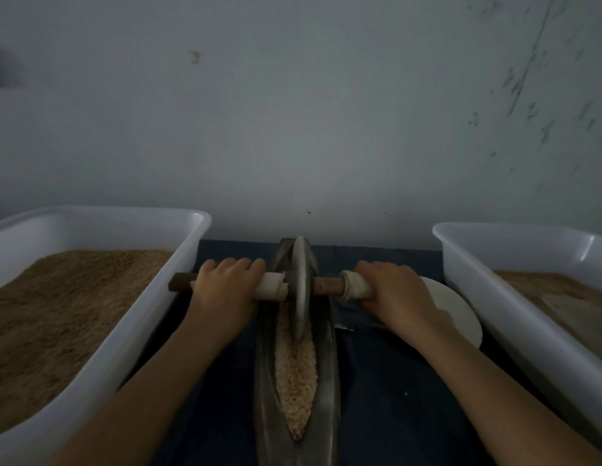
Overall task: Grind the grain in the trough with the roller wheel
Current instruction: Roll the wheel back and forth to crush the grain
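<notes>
Because even pressure keeps the roller wheel [300, 287] upright in the trough [326, 364], I see my left hand [225, 290] and right hand [393, 294] curled round the axle's cloth-wrapped grips at nine and three o'clock; grain [295, 375] lies toward six.

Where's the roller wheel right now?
The roller wheel stands upright in the far half of the trough, centre of the head view, between the left hand and right hand.

The trough [296, 381] lies between two tubs: one tub [131, 331] to its left, another [514, 297] to its right; a plate [457, 311] sits just right of it.
</notes>
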Demonstrator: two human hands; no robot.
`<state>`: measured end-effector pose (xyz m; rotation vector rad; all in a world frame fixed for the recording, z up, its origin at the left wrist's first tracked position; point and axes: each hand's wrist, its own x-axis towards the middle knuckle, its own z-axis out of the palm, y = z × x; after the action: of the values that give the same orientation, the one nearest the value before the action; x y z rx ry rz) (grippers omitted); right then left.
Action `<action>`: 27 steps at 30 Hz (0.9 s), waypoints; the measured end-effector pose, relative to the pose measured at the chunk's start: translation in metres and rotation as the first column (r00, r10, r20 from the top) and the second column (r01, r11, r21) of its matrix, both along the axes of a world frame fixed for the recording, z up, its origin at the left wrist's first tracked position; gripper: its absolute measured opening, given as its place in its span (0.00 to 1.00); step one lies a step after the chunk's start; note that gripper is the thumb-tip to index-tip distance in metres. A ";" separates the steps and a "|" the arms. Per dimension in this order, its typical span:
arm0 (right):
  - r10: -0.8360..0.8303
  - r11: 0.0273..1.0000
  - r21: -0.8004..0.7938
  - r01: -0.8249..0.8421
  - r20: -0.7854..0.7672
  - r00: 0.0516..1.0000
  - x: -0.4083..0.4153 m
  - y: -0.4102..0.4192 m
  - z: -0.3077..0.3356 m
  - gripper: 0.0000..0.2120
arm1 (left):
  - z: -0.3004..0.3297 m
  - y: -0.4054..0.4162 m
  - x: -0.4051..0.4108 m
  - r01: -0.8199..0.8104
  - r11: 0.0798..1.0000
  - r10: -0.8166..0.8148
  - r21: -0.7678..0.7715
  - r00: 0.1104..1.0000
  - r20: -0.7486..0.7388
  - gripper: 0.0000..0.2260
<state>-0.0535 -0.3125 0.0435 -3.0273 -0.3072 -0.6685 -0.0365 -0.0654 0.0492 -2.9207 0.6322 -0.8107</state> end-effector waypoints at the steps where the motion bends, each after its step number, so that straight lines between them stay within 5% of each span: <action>1: 0.001 1.000 -0.005 -0.001 0.015 1.000 0.000 0.000 -0.001 0.09 | 0.000 0.000 -0.001 -0.004 1.000 0.004 -0.003 1.000 0.000 0.12; 8: 0.018 0.998 0.056 -0.008 -0.179 0.984 -0.038 0.001 0.007 0.08 | 0.002 0.006 -0.025 0.056 0.998 -0.056 0.001 0.996 -0.067 0.13; 16: 0.019 1.000 0.003 -0.020 -0.478 0.878 -0.074 0.003 0.040 0.04 | 0.025 0.020 -0.044 0.142 0.987 -0.101 0.075 0.912 -0.396 0.10; 21: -0.002 1.000 0.008 0.006 -0.395 0.919 -0.061 0.004 0.031 0.05 | 0.019 0.012 -0.035 0.112 0.993 -0.100 0.022 0.944 -0.313 0.11; 27: 0.005 0.999 0.048 -0.002 -0.062 0.998 -0.020 0.002 0.006 0.07 | 0.003 0.001 -0.009 0.015 1.000 -0.016 -0.014 0.998 -0.069 0.12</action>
<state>-0.0738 -0.3109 0.0491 -2.9944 -0.2908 -0.5711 -0.0451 -0.0641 0.0517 -2.9712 0.6570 -0.7213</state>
